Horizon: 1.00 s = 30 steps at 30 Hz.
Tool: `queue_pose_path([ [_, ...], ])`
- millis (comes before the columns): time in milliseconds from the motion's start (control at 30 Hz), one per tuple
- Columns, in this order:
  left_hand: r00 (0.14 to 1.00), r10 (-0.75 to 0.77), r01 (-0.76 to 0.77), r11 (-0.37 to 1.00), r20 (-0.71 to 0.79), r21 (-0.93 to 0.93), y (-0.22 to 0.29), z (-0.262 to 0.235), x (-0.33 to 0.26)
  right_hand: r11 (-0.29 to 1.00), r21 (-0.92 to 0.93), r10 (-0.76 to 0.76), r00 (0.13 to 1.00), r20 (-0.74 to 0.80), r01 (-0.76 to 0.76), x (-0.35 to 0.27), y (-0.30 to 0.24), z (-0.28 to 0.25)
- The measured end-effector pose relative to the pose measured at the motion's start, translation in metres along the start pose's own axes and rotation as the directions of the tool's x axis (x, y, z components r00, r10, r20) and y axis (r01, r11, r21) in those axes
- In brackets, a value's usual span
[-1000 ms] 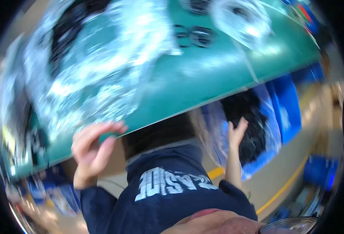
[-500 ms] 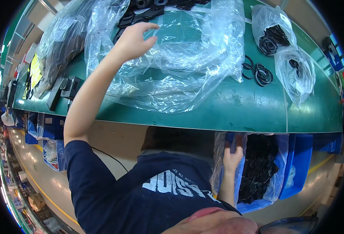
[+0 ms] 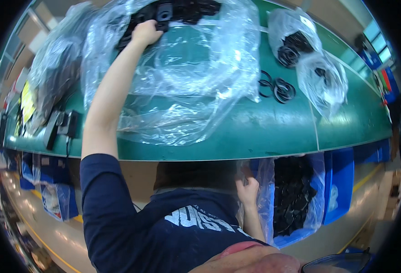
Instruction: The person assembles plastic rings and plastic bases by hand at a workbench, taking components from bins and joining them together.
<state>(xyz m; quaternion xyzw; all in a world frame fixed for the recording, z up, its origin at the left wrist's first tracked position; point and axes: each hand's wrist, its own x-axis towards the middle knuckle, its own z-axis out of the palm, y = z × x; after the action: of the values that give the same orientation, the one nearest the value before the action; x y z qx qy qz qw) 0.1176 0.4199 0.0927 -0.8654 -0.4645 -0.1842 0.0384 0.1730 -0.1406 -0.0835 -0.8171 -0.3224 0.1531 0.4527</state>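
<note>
My left arm stretches over the green table to a pile of black parts [image 3: 193, 12] at the far side of a large clear plastic bag [image 3: 187, 111]. My left hand [image 3: 146, 32] is at the near left edge of this pile, beside a part with a round hole. Its fingers bend down among the parts, and their tips are hidden. Below the table edge, close to my body, my right hand [image 3: 248, 189] has its fingers curled, next to the clear liner [image 3: 266, 200] of a blue bin full of black pieces [image 3: 294, 195]. What it holds, if anything, does not show.
Black rings [image 3: 283, 91] lie on the green table [image 3: 273, 132], near two clear bags [image 3: 323, 84] with black parts at the right. A bulky clear bag [image 3: 57, 68] and a small black device [image 3: 66, 123] stand left. Another blue bin [image 3: 341, 186] sits at the lower right.
My left hand has gone from above the plastic bag, thumb and fingers apart, to the black parts farther off. My right hand has drawn back from the bin, toward my body. The whole view has shifted.
</note>
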Motion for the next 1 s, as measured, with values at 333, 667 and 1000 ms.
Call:
queue_pose_path([
  [333,0.980,0.010,0.083,0.887,0.198,-0.455,-0.006,-0.004,0.008,1.000,0.018,0.002,1.000,-0.007,-0.002,0.006,-0.033,-0.045],
  [667,0.994,0.105,-0.063,0.813,0.039,-0.578,0.000,-0.014,-0.006,0.912,0.244,-0.358,0.929,0.087,0.329,0.039,-0.098,-0.139],
  [1000,0.975,0.149,0.171,-0.014,0.167,-0.985,0.097,-0.099,-0.128,0.944,-0.159,-0.329,0.873,-0.360,0.291,0.227,-0.102,-0.182],
])
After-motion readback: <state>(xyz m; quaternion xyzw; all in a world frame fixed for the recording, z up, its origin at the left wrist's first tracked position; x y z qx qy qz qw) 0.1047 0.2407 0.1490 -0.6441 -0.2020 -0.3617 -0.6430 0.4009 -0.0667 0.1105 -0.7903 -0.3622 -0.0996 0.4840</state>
